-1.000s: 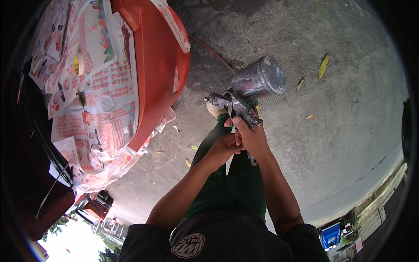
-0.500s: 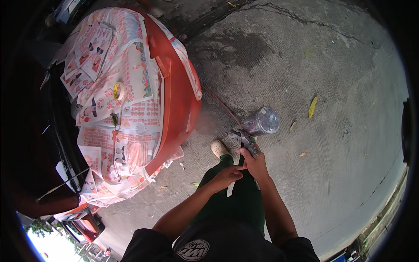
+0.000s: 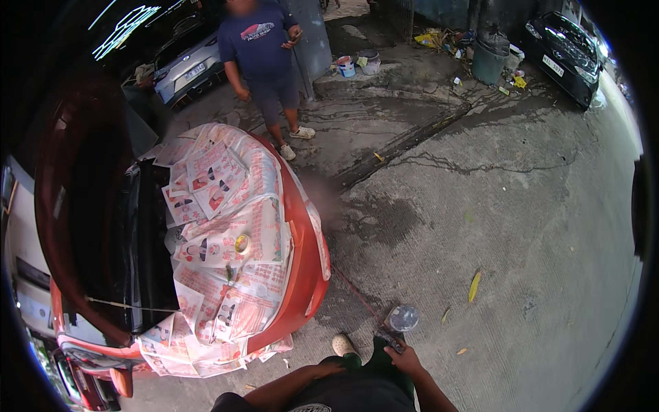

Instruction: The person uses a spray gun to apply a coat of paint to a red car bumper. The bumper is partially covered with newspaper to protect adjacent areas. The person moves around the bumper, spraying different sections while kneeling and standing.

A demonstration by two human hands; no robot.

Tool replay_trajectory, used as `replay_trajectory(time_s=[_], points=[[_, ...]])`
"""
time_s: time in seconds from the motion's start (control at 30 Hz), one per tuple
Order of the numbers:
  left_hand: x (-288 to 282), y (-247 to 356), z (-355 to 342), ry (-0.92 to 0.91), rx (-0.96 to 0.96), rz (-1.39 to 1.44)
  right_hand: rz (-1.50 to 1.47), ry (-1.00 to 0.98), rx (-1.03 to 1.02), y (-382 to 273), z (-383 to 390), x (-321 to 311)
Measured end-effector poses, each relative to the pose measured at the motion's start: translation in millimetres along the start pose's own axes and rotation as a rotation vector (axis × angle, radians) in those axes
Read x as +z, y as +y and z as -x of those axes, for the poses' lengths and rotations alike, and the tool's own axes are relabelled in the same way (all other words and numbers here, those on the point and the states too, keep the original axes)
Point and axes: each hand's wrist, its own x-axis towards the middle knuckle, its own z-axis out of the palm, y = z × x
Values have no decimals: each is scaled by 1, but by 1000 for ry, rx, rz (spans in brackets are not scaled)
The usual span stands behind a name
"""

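Observation:
My right hand point(image 3: 405, 358) is wrapped round the handle of a paint spray gun point(image 3: 390, 339), in front of my right leg. The gun's round, paint-stained cup point(image 3: 402, 318) points away from me, and a thin reddish hose point(image 3: 354, 291) runs from it toward the car. Lower, by my left thigh, is my left hand point(image 3: 328, 370), apart from the gun; its fingers are too dark to make out. To the left stands a car with a red bumper point(image 3: 302, 268), its upper front covered in printed paper sheets point(image 3: 233, 220).
A tape roll point(image 3: 242, 244) lies on the sheets, beside the raised hood point(image 3: 68, 226). Beyond the car stands a person point(image 3: 259, 55) in a dark shirt. Paint buckets point(image 3: 347, 66), a large bin point(image 3: 490, 58) and a black car point(image 3: 564, 58) are farther back.
The view has tilted up, bringing the person, buckets and parked cars into sight. My left hand has come away from my right hand and moved left; the right still holds the spray gun.

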Motion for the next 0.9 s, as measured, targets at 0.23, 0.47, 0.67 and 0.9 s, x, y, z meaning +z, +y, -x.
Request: replay_trajectory(time_s=[0.23, 0.47, 0.67, 0.9], points=[[-68, 133, 16, -136, -182, -419, 315, -51, -129, -15, -22, -49], [-65, 133, -33, 544, -308, -119, 379, -205, -251, -30, -66, -132], [-84, 163, -44, 682, -319, -136, 878, -196, -480, -69, -117, -250], [-116, 162, -66, 573, -243, -193, 999, 84, -578, -130, -173, -328]])
